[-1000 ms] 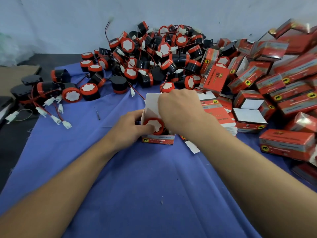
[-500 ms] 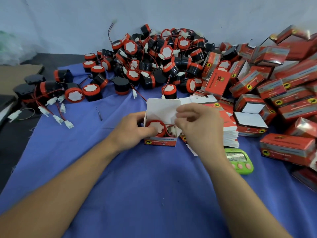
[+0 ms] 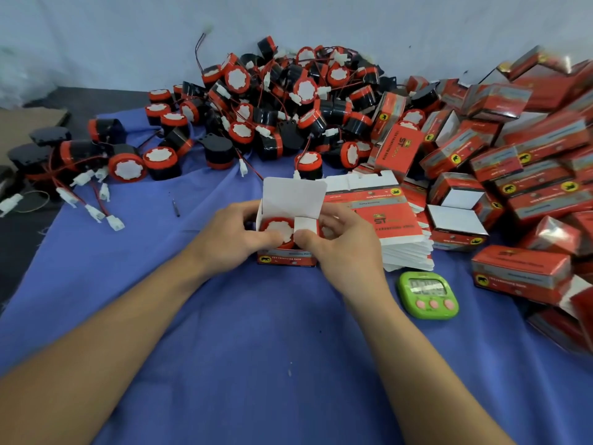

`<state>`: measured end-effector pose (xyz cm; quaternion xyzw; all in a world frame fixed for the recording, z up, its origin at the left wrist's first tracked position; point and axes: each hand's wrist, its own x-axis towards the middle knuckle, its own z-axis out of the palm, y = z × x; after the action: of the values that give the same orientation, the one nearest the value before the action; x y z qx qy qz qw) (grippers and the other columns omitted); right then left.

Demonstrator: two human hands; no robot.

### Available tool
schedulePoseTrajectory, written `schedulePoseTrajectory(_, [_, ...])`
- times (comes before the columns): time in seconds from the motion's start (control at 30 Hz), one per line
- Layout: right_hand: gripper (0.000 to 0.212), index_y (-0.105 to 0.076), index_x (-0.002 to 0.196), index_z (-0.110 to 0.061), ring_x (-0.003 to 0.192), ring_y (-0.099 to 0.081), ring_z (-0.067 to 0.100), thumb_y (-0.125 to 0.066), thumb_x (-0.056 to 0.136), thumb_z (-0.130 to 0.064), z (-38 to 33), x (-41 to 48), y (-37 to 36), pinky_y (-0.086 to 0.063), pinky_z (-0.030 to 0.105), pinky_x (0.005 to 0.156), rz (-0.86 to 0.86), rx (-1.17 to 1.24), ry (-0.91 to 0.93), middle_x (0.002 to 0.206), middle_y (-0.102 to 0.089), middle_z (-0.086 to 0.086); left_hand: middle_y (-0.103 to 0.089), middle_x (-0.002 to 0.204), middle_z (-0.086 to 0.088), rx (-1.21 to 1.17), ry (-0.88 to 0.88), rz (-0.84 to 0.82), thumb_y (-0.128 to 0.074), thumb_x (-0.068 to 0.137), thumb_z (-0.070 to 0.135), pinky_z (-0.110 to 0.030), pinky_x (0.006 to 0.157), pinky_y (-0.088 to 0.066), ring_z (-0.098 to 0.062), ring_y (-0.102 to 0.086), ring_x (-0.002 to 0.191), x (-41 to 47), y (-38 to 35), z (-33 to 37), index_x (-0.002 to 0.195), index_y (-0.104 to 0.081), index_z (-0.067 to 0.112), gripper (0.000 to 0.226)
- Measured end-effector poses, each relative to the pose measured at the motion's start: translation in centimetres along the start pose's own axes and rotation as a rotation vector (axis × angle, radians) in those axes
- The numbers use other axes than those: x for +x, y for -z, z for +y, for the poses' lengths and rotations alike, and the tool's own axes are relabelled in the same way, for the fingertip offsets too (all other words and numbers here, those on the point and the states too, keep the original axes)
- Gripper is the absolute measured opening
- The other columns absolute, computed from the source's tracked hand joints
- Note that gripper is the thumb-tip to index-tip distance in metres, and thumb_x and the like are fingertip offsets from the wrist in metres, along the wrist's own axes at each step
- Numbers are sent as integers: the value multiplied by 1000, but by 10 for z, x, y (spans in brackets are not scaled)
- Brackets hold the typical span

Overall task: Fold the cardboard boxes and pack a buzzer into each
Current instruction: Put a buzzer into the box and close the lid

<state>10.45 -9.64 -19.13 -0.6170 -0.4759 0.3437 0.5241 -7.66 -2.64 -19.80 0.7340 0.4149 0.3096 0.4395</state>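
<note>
Since half a second ago the right hand [image 3: 346,252] has dropped from the raised lid flap [image 3: 292,197] to the near right corner of the box [image 3: 285,260], where its thumb now lies on the small side flap [image 3: 305,223]; its fingers curl round the box's right end. The left hand [image 3: 231,242] grips the left end, thumb over the front wall, fingers partly hidden behind the box. The box stands at mid-frame on the blue cloth [image 3: 272,348] with the buzzer [image 3: 277,229] inside. Only the buzzer's red rim and white face show; its body and wire are hidden by the walls, the flap and both thumbs. The print on the front wall is too small to read. Just right of the right hand lies a stack of flat boxes [image 3: 385,220], partly covered by its knuckles. A green timer [image 3: 428,292] lies near that wrist, its display blurred. A heap of loose buzzers [image 3: 288,101] fills the upper centre against the wall, and closed boxes [image 3: 529,162] crowd the right side, cut off at the frame edge.
</note>
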Motion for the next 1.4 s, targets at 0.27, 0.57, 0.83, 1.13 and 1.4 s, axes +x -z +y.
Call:
schedulePoseTrajectory(0.27, [33, -73, 113, -28, 83, -72, 4, -71, 88, -7, 4, 8, 1, -51, 24, 66, -118, 93, -99, 103, -78, -10, -75, 124, -4, -132, 3, -94, -73, 76, 39, -57, 107, -50, -27, -69, 118, 1, 1, 7, 130, -71, 20, 57])
schedulePoseTrajectory(0.57, [32, -75, 108, -26, 59, -60, -2, -62, 93, -1, 0, 7, 0, -40, 12, 50, -144, 168, -152, 98, -79, -5, -74, 128, -3, -377, 23, -176, -70, 92, 15, -28, 95, -57, -23, -68, 122, 2, 4, 2, 135, -63, 19, 44])
schedulePoseTrajectory(0.83, [35, -82, 91, -10, 45, -44, 9, -56, 93, 13, -1, 11, 1, -34, 17, 39, -98, 457, -254, 83, -69, 9, -79, 109, 1, -495, 71, -28, -70, 85, -12, -22, 78, -59, -17, -76, 99, 3, -9, 5, 97, -85, 23, 40])
schedulePoseTrajectory(1.13, [47, -84, 82, -15, 49, -50, 15, -45, 89, 10, -12, 6, 19, -40, 26, 45, -215, 87, -137, 102, -73, 20, -65, 136, 18, -198, 15, -346, -54, 61, 3, -19, 90, -52, -7, -62, 125, 3, 21, 4, 106, -84, 28, 59])
schedulePoseTrajectory(1.4, [42, -79, 111, -27, 100, -67, -4, -82, 77, -3, -12, -6, 27, -57, 17, 76, -258, -218, 2, 121, -71, 0, -63, 133, 31, 115, -124, -206, -87, 80, 21, -27, 100, -54, 4, -60, 123, -4, 16, 1, 108, -79, 49, 41])
